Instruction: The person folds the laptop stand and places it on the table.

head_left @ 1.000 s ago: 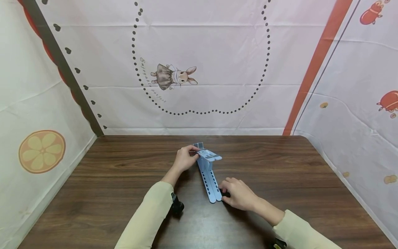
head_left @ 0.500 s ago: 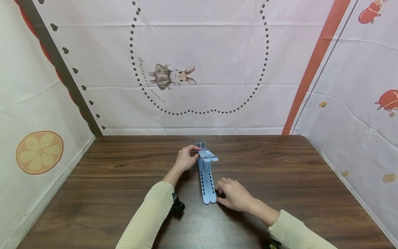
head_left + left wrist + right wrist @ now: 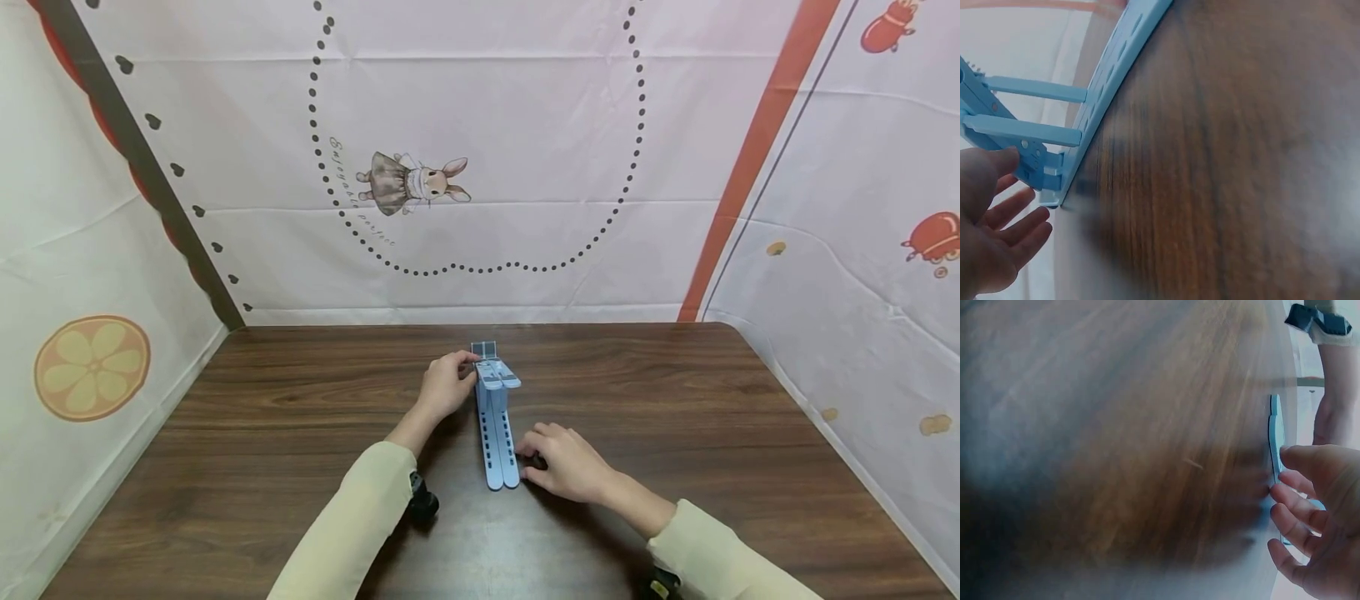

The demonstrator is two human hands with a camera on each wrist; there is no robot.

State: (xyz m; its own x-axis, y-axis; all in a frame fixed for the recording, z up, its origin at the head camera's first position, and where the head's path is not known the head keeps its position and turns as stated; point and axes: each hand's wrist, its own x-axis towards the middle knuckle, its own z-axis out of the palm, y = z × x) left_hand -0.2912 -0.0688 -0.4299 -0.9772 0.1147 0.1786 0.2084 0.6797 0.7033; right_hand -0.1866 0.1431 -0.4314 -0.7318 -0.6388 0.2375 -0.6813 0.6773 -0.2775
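Note:
A light blue folding laptop stand stands on the table, its two slotted base bars side by side and pointing toward me. Its short upper plates are raised on struts at the far end. My left hand pinches the stand's far upper part between thumb and index finger; in the left wrist view the other fingers extend loosely beside it. By the near end of the base, my right hand lies with relaxed, bent fingers along the right edge. Whether those fingertips touch the bar, I cannot tell.
The brown wooden table reaches back to a printed white cloth, which also hangs on both sides. Each wrist wears a small black camera; the left one sits near the sleeve cuff.
The near end of the laptop stand has swung left, so its bars point more directly at me. My right hand has shifted slightly left, while the left hand keeps its hold at the far end.

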